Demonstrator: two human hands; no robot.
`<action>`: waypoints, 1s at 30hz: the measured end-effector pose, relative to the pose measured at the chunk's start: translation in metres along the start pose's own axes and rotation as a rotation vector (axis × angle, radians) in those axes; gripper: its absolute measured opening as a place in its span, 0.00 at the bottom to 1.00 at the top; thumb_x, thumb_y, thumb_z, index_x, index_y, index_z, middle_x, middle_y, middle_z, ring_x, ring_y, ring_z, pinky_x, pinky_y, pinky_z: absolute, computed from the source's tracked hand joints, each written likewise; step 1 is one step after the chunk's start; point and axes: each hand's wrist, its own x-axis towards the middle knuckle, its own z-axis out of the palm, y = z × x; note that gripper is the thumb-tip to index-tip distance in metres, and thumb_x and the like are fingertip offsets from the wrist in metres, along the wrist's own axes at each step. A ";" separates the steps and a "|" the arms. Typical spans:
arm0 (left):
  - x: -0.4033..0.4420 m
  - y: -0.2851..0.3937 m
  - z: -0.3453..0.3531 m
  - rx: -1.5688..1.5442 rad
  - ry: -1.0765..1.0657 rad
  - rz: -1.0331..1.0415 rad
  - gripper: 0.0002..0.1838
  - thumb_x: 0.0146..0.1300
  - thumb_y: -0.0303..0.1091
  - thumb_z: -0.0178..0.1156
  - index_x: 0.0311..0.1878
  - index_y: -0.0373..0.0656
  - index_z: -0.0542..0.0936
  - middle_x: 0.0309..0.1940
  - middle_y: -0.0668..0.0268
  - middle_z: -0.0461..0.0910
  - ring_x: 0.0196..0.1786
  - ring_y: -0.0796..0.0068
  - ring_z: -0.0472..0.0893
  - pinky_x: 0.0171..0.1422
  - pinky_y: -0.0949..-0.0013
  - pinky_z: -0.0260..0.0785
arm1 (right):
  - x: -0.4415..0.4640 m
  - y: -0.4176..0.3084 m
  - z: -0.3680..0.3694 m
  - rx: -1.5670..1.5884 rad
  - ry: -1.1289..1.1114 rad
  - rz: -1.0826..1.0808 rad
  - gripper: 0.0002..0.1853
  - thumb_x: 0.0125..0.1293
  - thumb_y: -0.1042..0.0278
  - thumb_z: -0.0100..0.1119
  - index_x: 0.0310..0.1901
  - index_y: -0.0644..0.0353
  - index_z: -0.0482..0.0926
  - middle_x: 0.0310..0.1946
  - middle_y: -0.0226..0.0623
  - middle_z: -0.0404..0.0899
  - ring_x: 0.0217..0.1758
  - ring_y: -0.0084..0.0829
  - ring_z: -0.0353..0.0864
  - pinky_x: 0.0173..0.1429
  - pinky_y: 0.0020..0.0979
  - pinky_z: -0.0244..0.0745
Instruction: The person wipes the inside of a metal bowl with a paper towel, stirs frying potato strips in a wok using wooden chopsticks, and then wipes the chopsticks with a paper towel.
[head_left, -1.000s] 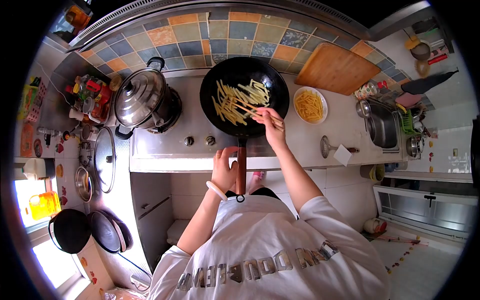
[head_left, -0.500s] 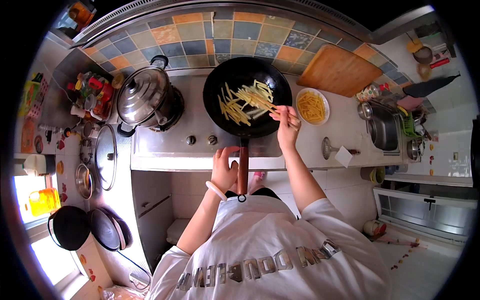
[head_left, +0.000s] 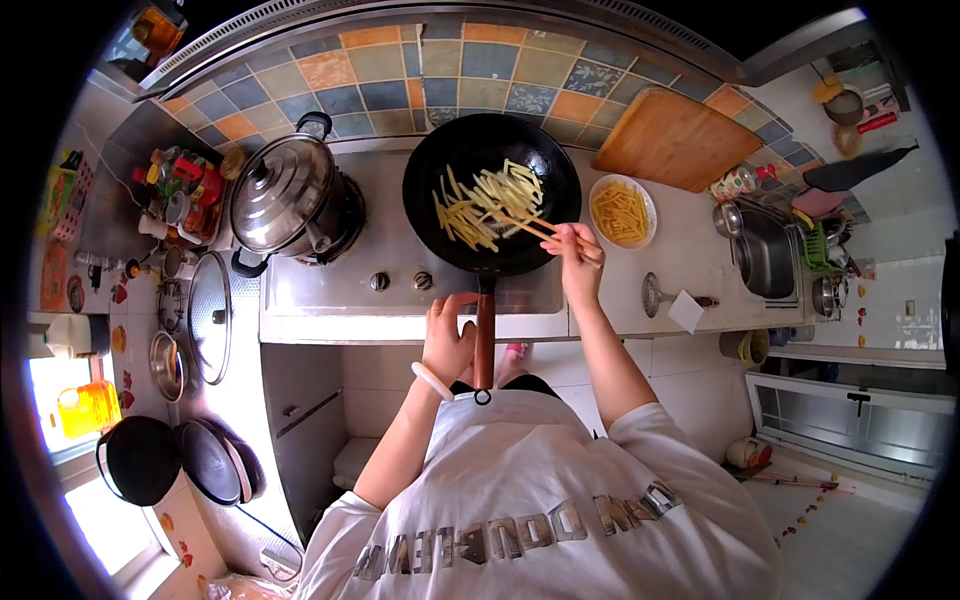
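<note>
My right hand (head_left: 580,258) is closed on a pair of wooden chopsticks (head_left: 540,228). Their tips reach among pale potato strips (head_left: 512,190) in a black wok (head_left: 430,230) on the stove. A brown wooden handle (head_left: 485,340) extends from the wok toward my body. Just left of that handle, my left hand (head_left: 448,335) rests at the stove's front edge, fingers loosely bent and apart from the thumb, gripping nothing that I can see. A white bangle (head_left: 432,382) circles the left wrist. Right of the wok, a white bowl (head_left: 655,222) contains golden fried strips (head_left: 620,212).
A lidded steel pot (head_left: 285,195) occupies the left burner. Behind the bowl leans a wooden cutting board (head_left: 675,140). A metal skimmer (head_left: 652,295) lies on the counter before the sink (head_left: 768,262). Bottles and jars (head_left: 195,190) crowd the left corner, near a glass lid (head_left: 212,318).
The chopsticks have shifted slightly, now angled lower across the strips, and the strips have moved a little. My left hand keeps its place beside the handle.
</note>
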 end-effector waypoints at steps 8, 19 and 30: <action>-0.001 -0.004 0.000 -0.012 -0.014 -0.034 0.21 0.51 0.22 0.52 0.51 0.43 0.77 0.49 0.50 0.75 0.54 0.46 0.70 0.64 0.53 0.62 | -0.002 0.000 0.001 -0.062 0.014 -0.013 0.12 0.75 0.64 0.52 0.40 0.66 0.76 0.30 0.35 0.81 0.33 0.27 0.86 0.38 0.24 0.80; -0.002 -0.009 -0.003 0.043 -0.045 -0.034 0.25 0.52 0.18 0.52 0.56 0.44 0.76 0.53 0.56 0.75 0.57 0.52 0.72 0.59 0.58 0.69 | -0.004 -0.005 0.008 0.022 -0.027 -0.040 0.13 0.75 0.64 0.50 0.44 0.68 0.76 0.35 0.40 0.82 0.35 0.29 0.87 0.39 0.25 0.81; -0.004 -0.009 -0.003 0.065 -0.047 -0.030 0.25 0.53 0.19 0.51 0.56 0.44 0.76 0.53 0.56 0.75 0.58 0.53 0.72 0.59 0.58 0.69 | 0.020 0.007 0.065 0.034 -0.224 -0.068 0.11 0.76 0.66 0.48 0.46 0.65 0.75 0.41 0.38 0.82 0.41 0.30 0.87 0.44 0.25 0.80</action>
